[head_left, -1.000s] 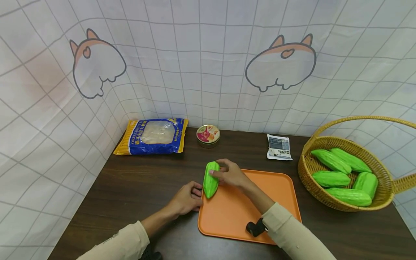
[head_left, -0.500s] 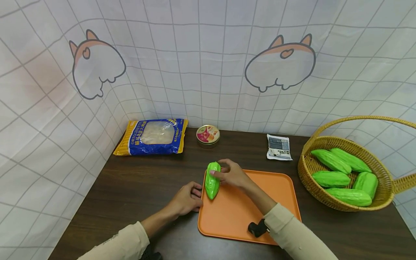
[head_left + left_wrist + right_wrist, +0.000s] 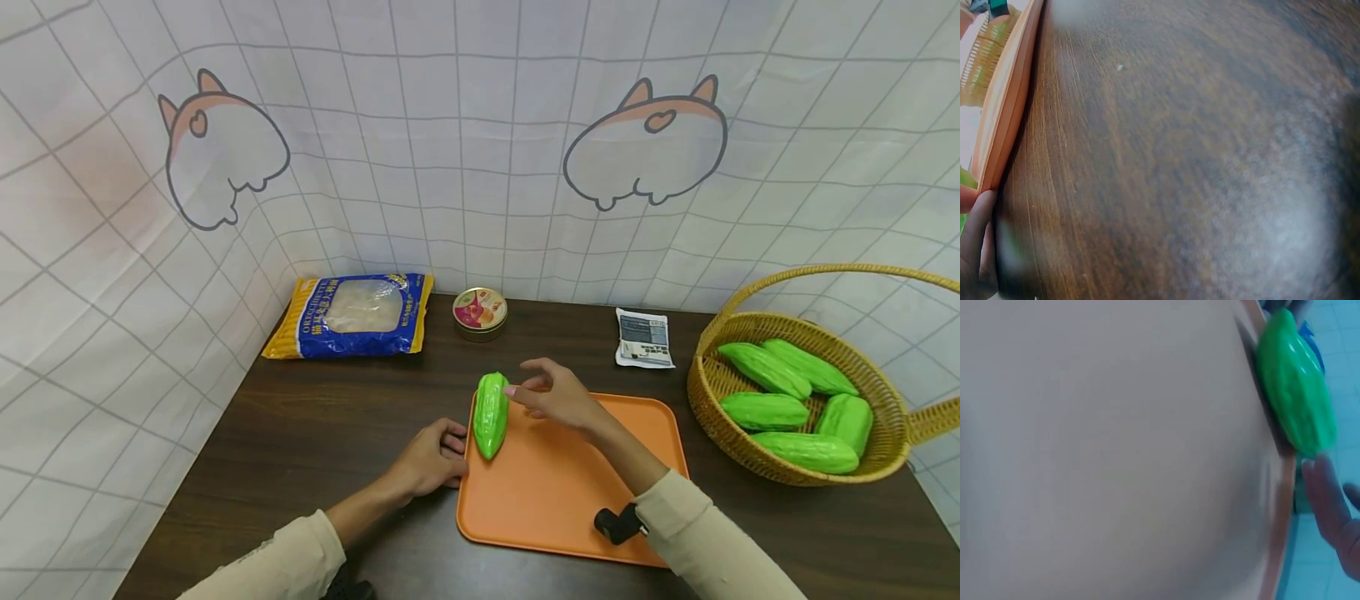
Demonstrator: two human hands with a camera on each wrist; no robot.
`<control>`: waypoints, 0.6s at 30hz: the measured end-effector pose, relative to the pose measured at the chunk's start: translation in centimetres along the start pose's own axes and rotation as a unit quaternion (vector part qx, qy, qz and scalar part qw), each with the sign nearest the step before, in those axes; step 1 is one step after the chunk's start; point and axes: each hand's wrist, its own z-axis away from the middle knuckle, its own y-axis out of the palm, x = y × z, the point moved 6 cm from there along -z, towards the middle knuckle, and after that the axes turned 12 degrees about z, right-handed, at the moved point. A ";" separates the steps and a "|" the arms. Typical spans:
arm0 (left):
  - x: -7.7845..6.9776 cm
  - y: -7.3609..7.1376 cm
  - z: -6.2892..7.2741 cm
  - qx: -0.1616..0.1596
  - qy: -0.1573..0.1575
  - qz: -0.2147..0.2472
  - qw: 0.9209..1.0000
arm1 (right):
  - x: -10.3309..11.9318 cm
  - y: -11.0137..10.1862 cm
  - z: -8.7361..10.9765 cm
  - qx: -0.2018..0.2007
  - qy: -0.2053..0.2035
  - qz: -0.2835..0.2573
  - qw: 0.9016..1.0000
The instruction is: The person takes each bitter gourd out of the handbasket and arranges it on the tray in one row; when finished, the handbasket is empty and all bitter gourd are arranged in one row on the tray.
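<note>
A bright green ridged bitter melon [image 3: 491, 417] lies along the left side of the orange tray [image 3: 555, 492], near its far corner. Just right of it my right hand [image 3: 558, 398] hovers over the tray with fingers spread and nothing held. In the right wrist view, a fingertip [image 3: 1319, 472] is close to the melon's end; whether they touch is unclear. My left hand [image 3: 431, 458] holds the tray's left edge, with thumb and fingers on either side of the rim [image 3: 1007, 125] in the left wrist view.
At right stands a wicker basket [image 3: 708, 392] with a tall handle, holding several more bitter melons [image 3: 806, 454]. Along the back are a blue and yellow pasta bag [image 3: 360, 317], a round tin [image 3: 480, 312] and a small white packet [image 3: 645, 340]. A white gridded cloth hangs behind.
My right hand has let go of the bitter melon and moved slightly right, after shifting it a little onto the tray. The left hand stays at the tray's edge.
</note>
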 end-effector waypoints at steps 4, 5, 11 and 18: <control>0.0 0.0 0.0 -0.001 -0.002 -0.001 1.000 | 0.3 -1.8 0.9 0.000 -0.023 0.039 0.999; 0.0 0.0 0.0 -0.001 -0.003 -0.001 1.000 | 0.3 -2.2 1.1 0.002 -0.031 0.050 0.998; 0.0 0.0 -0.1 -0.002 -0.005 -0.002 1.000 | 0.1 -4.8 2.6 0.017 -0.057 0.090 0.994; -0.2 0.0 0.1 -0.004 -0.003 -0.005 1.000 | -0.2 -7.4 4.6 0.028 -0.073 0.119 0.990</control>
